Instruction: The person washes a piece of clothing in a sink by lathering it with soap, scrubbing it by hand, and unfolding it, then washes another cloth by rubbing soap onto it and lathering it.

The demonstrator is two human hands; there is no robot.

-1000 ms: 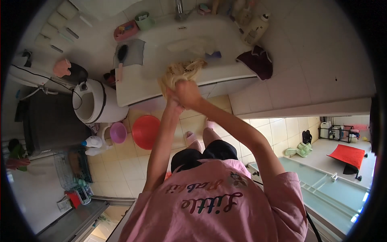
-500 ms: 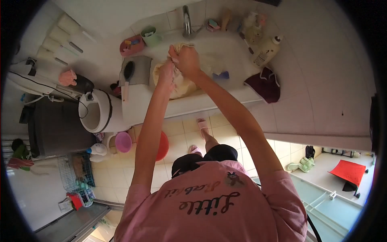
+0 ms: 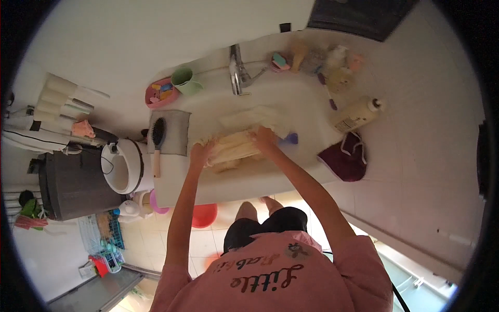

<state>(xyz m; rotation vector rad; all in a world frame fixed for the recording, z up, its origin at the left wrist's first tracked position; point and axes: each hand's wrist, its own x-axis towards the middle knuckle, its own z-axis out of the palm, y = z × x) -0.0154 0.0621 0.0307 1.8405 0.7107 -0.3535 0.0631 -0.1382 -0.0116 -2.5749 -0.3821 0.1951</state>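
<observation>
A pale yellow cloth [image 3: 233,147] stretches between my two hands low in the white sink [image 3: 306,112]. At the cloth's left end, my left hand [image 3: 200,153] is closed on it. My right hand [image 3: 265,139] grips the opposite end, with its fingers partly hidden in the folds. Some of the cloth hangs down below the stretched part, and more pale fabric or suds lies behind it. A small blue object [image 3: 290,139] sits in the sink just right of my right hand. Behind the cloth stands the chrome faucet [image 3: 237,73].
On the left ledge a hairbrush [image 3: 158,132] lies on a grey cloth [image 3: 179,136]. A green mug [image 3: 186,80] and a pink tray [image 3: 159,94] stand behind it. To the right are a pump bottle [image 3: 356,116] and a maroon cloth item [image 3: 345,160]. A red basin [image 3: 204,216] is on the floor.
My hands were together on the bunched cloth near the faucet. They have moved apart and nearer to me, spreading the cloth between them. The head view has shifted too.
</observation>
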